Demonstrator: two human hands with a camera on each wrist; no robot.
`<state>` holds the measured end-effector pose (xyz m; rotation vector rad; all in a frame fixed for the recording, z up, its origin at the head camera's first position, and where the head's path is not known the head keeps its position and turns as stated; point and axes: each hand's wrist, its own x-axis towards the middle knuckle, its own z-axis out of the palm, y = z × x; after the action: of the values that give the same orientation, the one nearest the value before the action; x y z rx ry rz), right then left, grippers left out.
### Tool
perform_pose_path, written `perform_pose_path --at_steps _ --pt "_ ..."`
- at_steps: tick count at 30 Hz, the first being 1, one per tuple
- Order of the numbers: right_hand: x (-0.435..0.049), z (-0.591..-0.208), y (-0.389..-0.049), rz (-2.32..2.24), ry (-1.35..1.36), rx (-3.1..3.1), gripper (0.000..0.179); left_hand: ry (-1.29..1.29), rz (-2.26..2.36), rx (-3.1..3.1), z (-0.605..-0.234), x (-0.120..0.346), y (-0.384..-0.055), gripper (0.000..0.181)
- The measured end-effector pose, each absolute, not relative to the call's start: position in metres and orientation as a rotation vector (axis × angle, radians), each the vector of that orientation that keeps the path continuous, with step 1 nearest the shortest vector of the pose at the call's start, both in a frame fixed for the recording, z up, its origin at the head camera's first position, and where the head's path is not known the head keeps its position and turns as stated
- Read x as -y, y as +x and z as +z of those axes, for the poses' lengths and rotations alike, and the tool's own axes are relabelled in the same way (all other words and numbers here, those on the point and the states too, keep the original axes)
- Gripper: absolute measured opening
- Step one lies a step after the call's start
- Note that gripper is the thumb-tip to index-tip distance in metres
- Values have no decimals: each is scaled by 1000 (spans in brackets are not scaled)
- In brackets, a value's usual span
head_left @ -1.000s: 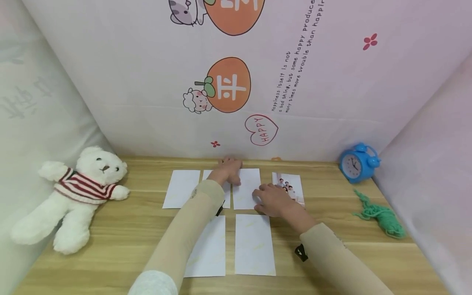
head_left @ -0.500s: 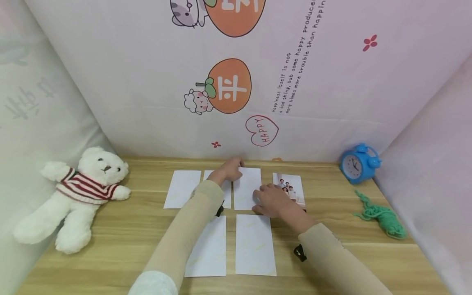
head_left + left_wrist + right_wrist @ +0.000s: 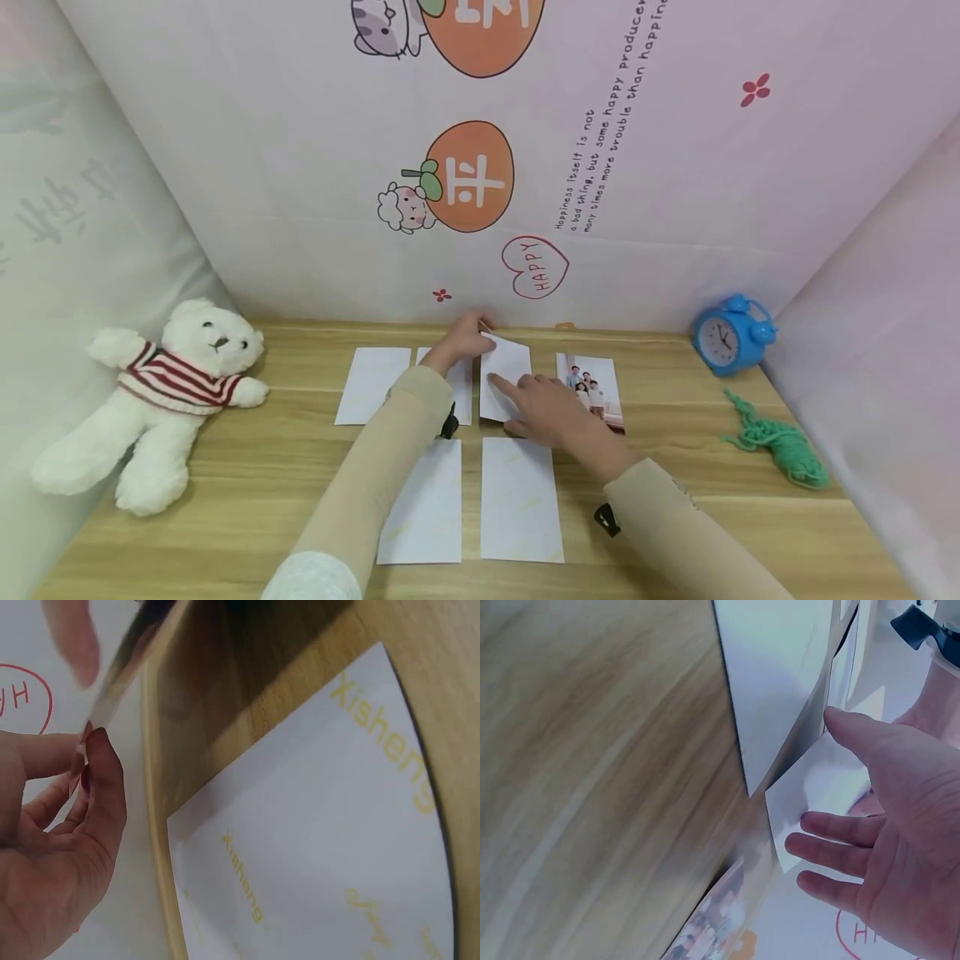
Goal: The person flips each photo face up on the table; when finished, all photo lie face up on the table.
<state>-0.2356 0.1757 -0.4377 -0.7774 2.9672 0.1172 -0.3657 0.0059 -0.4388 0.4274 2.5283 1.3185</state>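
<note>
My left hand (image 3: 461, 340) pinches the back edge of a face-down photo (image 3: 508, 357), white side up, and tilts it off the table. In the left wrist view the photo (image 3: 133, 660) appears nearly edge-on between thumb and fingers. My right hand (image 3: 551, 408) has its index finger extended over the white side; the other fingers and thumb stay loosely spread in the right wrist view. Just beyond that hand lies a face-up photo (image 3: 607, 383) of a group of people. Several more face-down photos surround the work, including one at the far left (image 3: 373, 385) and one in front (image 3: 519, 500).
A white teddy bear (image 3: 168, 383) in a striped sweater leans at the left. On the right stand a blue alarm clock (image 3: 723, 337) and a bundle of green yarn (image 3: 783, 446). A printed white backdrop (image 3: 660, 275) rises behind the wooden table (image 3: 262, 500).
The third back-row photo lay flat and is now lifted and tilted by my left hand. My right index finger has stretched out over it, baring more of the face-up photo.
</note>
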Motion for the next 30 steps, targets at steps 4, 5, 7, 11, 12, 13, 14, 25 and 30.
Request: perform_pose_path --at_steps 4,5,7,11,12,13,14,25,30 --pt "-172 -434 -235 120 -903 -2980 75 350 1441 -2455 -440 -7 -367 36" --pt "-171 -434 -235 122 -937 -2983 74 334 1467 -2428 -440 -8 -367 37" --pt "-170 -433 -234 123 -986 -2988 72 307 1512 -2376 -441 -9 -367 36" --pt "-168 -432 -234 108 -1021 -3008 67 252 1592 -2293 -441 -11 -367 33" --pt "-168 -431 -234 109 -1015 -3017 66 238 1612 -2275 -441 -11 -367 33" --pt "-169 -431 -234 109 -1013 -3029 65 229 1641 -2253 -440 -11 -367 33" --pt "-169 -430 -234 114 -1012 -3043 64 218 1672 -2230 -440 -11 -367 35" --pt "-174 -424 -233 84 -1065 -3180 61 335 1770 -2128 -438 -8 -364 54" --pt "-177 -424 -234 88 -1046 -3242 61 454 1702 -2135 -439 -8 -362 59"
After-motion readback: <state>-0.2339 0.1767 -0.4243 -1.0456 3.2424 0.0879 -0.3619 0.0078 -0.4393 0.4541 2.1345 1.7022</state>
